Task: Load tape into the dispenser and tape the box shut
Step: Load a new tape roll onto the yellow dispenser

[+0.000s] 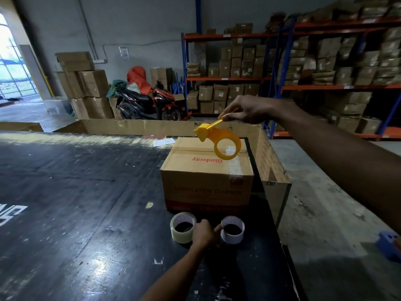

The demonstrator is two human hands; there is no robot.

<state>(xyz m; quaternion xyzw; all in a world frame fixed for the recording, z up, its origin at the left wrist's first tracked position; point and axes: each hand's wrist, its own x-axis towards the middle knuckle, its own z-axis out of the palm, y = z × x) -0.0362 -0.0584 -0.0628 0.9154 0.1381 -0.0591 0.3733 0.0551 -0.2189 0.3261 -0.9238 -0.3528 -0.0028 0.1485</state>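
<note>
A closed cardboard box (206,170) printed "Glodway" stands on the black table (86,192), with a strip of clear tape over its right top edge. My right hand (245,111) pinches the handle of an empty yellow tape dispenser (225,146), which hangs tilted just above the box's top. In front of the box two tape rolls stand flat: a clear roll (180,235) on the left and a white-cored roll (233,236) on the right. My left hand (204,234) rests between them, fingers curled, fingertips on the rim of the white-cored roll.
A large open cardboard carton (271,157) wraps the table's far and right edges behind the box. A paper slip (162,141) lies on the table. Beyond are a motorbike (147,101), stacked cartons (86,83) and loaded shelves (227,79). A blue object (388,244) sits on the floor at right.
</note>
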